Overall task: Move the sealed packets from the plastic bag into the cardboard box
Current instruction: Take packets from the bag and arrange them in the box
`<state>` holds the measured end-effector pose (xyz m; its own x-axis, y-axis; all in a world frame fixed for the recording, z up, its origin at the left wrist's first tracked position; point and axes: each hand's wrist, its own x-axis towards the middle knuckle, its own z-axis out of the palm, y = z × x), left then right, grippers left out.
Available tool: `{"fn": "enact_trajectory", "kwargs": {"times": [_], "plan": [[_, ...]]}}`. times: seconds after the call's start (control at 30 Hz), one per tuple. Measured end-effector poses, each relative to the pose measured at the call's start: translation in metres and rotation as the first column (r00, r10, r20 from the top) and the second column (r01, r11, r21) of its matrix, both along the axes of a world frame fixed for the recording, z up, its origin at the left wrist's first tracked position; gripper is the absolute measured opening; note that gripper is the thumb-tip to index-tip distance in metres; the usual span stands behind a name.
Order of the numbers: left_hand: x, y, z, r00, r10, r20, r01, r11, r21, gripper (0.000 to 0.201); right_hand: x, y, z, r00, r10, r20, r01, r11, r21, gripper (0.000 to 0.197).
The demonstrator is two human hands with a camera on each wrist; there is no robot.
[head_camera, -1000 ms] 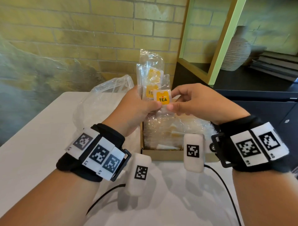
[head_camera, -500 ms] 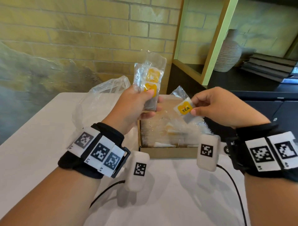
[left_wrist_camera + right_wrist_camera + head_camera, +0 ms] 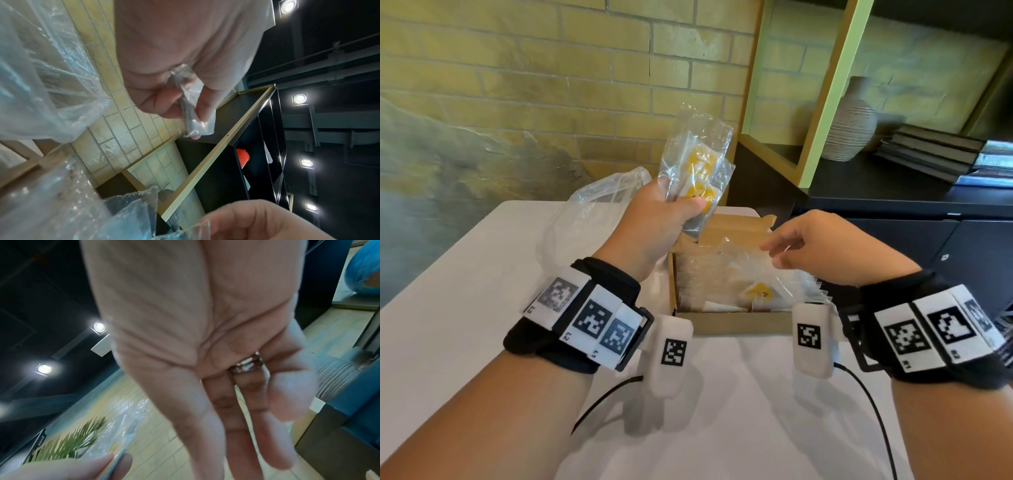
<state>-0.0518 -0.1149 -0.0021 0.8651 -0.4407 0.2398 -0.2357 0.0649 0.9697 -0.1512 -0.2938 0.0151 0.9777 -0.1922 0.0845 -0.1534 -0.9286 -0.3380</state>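
My left hand [image 3: 685, 202] grips a small bunch of clear sealed packets [image 3: 697, 168] with yellow tea labels, held upright above the far left corner of the cardboard box [image 3: 726, 323]. The left wrist view shows thumb and fingers pinching the packets [image 3: 190, 113]. My right hand [image 3: 774, 253] hovers over the box with loosely spread fingers and holds nothing; in the right wrist view its fingers [image 3: 207, 434] are straight and empty. Several packets [image 3: 729, 274] lie in the box, one with a yellow label [image 3: 758, 291] on top. The crumpled plastic bag [image 3: 585, 212] lies left of the box.
The box stands on a white table [image 3: 465, 308] against a yellow brick wall. A dark cabinet [image 3: 928, 212] with a ribbed vase [image 3: 849, 126] and stacked books [image 3: 935, 150] stands to the right. Cables from the wrist cameras trail over the table in front.
My right hand took one tea packet from the bunch, carried it right over the box and let it go; the hand is now empty. My left hand lifted the bunch slightly.
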Motion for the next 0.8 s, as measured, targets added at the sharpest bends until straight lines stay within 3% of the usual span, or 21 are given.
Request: {"fn": "enact_trajectory", "kwargs": {"times": [0.07,0.23,0.47,0.6,0.7,0.8], "plan": [[0.000,0.000,0.000,1.000,-0.023,0.010,0.023,1.000,0.003,0.010,0.001,0.001,0.004,0.997,0.002,0.077,-0.006,0.998,0.055,0.021],[0.000,-0.001,-0.002,0.998,-0.058,0.024,0.058,0.998,-0.002,0.015,0.007,0.009,0.015,0.985,0.008,0.174,-0.023,0.996,0.083,0.015],[0.005,-0.001,-0.001,0.999,-0.002,-0.039,0.002,1.000,-0.016,0.022,-0.006,0.018,0.009,0.976,-0.082,-0.199,0.048,0.984,-0.171,0.028],[0.005,-0.002,-0.002,0.999,0.011,-0.046,-0.011,1.000,-0.013,0.046,-0.004,0.023,-0.005,0.973,-0.052,-0.226,-0.003,0.972,-0.237,0.025],[0.004,-0.001,-0.001,0.999,0.014,-0.040,-0.014,1.000,-0.011,0.045,0.002,0.027,-0.010,0.983,0.006,-0.185,-0.060,0.955,-0.292,0.020],[0.007,0.000,0.000,0.999,0.029,-0.038,-0.029,1.000,-0.005,0.056,-0.001,0.025,0.002,0.999,0.036,-0.024,-0.042,0.939,-0.343,0.022]]}}
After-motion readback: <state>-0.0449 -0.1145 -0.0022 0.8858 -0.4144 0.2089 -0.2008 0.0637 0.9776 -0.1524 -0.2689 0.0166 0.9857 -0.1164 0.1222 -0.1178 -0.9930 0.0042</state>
